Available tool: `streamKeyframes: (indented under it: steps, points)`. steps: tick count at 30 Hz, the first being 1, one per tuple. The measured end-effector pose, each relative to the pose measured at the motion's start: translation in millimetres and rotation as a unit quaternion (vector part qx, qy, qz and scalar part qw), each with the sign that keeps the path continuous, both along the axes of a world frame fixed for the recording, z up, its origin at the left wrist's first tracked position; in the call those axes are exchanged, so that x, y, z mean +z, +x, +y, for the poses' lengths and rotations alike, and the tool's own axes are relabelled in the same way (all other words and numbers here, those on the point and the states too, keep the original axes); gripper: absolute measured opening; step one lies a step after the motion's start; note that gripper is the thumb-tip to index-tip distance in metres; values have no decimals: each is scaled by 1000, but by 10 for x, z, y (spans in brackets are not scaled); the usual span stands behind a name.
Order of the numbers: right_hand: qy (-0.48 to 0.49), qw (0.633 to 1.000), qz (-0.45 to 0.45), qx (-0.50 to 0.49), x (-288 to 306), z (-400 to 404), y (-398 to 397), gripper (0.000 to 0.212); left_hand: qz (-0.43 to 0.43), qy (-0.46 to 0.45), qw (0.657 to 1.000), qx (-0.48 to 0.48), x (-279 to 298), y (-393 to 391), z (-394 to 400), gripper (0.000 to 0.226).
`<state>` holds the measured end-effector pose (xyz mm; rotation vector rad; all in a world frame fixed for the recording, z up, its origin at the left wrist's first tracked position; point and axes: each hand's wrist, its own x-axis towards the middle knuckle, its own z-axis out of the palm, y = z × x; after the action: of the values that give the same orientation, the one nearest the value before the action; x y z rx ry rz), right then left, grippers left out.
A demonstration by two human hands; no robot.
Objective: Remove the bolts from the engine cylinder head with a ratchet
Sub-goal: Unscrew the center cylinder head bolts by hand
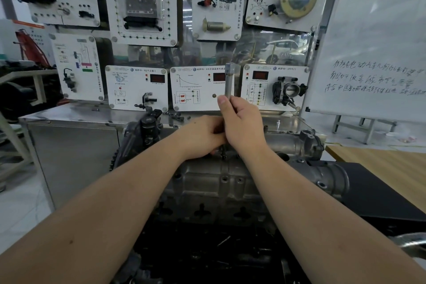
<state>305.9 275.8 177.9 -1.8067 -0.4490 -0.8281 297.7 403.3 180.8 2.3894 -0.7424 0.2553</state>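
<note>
We gripped the upright ratchet (pixel 229 83) in our right hand (pixel 242 122); left hand (pixel 202 136) curled at its base, hold unclear. Cylinder head (pixel 212 182) lay near, centre. Best kept the tool square on the bolt, steadying low.

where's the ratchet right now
In the head view it stands upright at centre, over the cylinder head: the ratchet is gripped by the right hand, left hand beside it.
</note>
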Motion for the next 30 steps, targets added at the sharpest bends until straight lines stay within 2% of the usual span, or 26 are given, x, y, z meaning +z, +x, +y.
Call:
streamKeyframes:
  steps: [5,8,11,15,19,23,26,30]
  points:
    - [-22,1000,5,20,5,18,26,40,29,-18,999,-11,14,21,12,15]
    - [3,1000,-2,27,4,8,38,37,16,-11,1000,-16,17,26,16,11]
    - [33,999,11,15,7,10,45,15,3,0,1000,-16,16,46,8,14]
    - [18,1000,0,4,-9,9,46,24,-7,-11,1000,-13,2,62,8,6]
    - [-2,1000,5,5,-15,24,43,32,26,-40,999,-10,-1,40,16,12]
    - [54,997,23,49,-3,8,38,26,22,-31,999,-9,-5,46,32,9]
    - [51,998,12,27,-9,13,29,19,6,-14,1000,-15,-1,40,23,10]
    - [31,999,-24,0,-8,10,28,35,0,-12,1000,-6,-7,69,13,6]
